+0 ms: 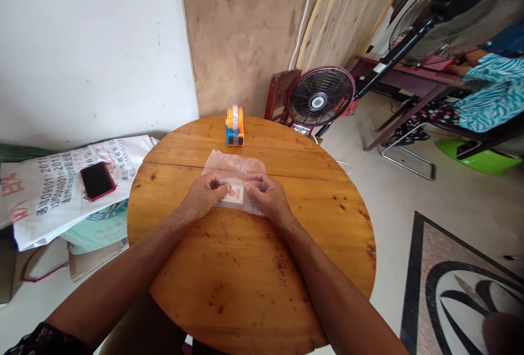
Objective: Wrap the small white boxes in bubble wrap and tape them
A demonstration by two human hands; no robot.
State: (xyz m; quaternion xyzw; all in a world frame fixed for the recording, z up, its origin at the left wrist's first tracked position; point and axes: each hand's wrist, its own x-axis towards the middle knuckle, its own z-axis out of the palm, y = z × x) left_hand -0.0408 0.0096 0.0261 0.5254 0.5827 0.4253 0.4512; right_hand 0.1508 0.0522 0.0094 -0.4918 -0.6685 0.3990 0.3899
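A sheet of clear bubble wrap [235, 164] lies on the round wooden table [245, 273]. On its near part rests a small pale box [234, 194] with red print, which seems partly covered by the film. My left hand [202, 196] pinches the wrap at the box's left side, the thumb against the box. From the other side my right hand [271, 197] grips the wrap close to the box, fingers curled. Beyond the sheet stands an orange and blue tape dispenser [234, 127] with a roll of clear tape; neither hand touches it.
At the left, a phone [97, 181] lies on white printed sacks [53, 180]. A floor fan [319, 98] and a wooden chair [279, 93] stand behind the table. Another person [487, 93] sits at a dark red desk [426, 74] at the far right.
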